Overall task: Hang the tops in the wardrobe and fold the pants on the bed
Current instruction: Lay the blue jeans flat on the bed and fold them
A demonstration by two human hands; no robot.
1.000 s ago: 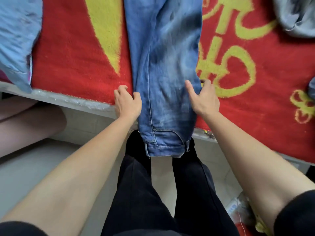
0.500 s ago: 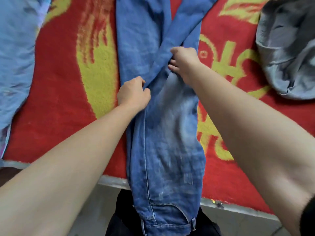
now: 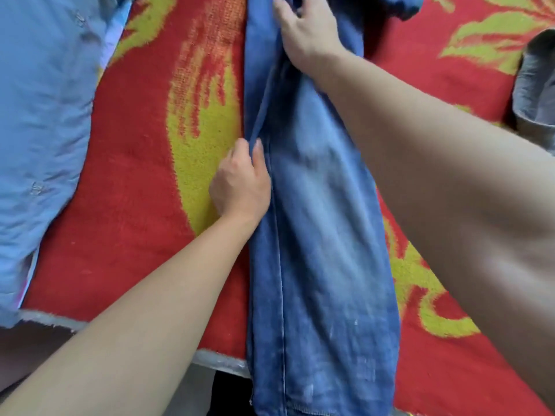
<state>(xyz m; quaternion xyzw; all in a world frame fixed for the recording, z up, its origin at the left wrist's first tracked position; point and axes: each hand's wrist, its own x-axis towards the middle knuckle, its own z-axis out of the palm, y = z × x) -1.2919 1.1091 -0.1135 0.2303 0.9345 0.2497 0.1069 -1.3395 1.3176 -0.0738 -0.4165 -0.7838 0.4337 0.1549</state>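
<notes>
Blue jeans lie lengthwise on the red and yellow blanket of the bed, one leg laid over the other, the waist end hanging over the near edge. My left hand sits at the jeans' left seam, its fingers curled and pinching the edge of the denim. Farther up, my right hand lies flat on the jeans with fingers spread, pressing the fabric down. The legs' far ends run out of view at the top.
A light blue buttoned shirt lies on the blanket at the left. A grey garment sits at the right edge. The bed's near edge crosses the bottom, with floor and my dark trousers below.
Both hands have moved farther up the jeans, away from the waist. The crossed leg now lies straight over the other one. My right hand went from gripping to pressing flat.
</notes>
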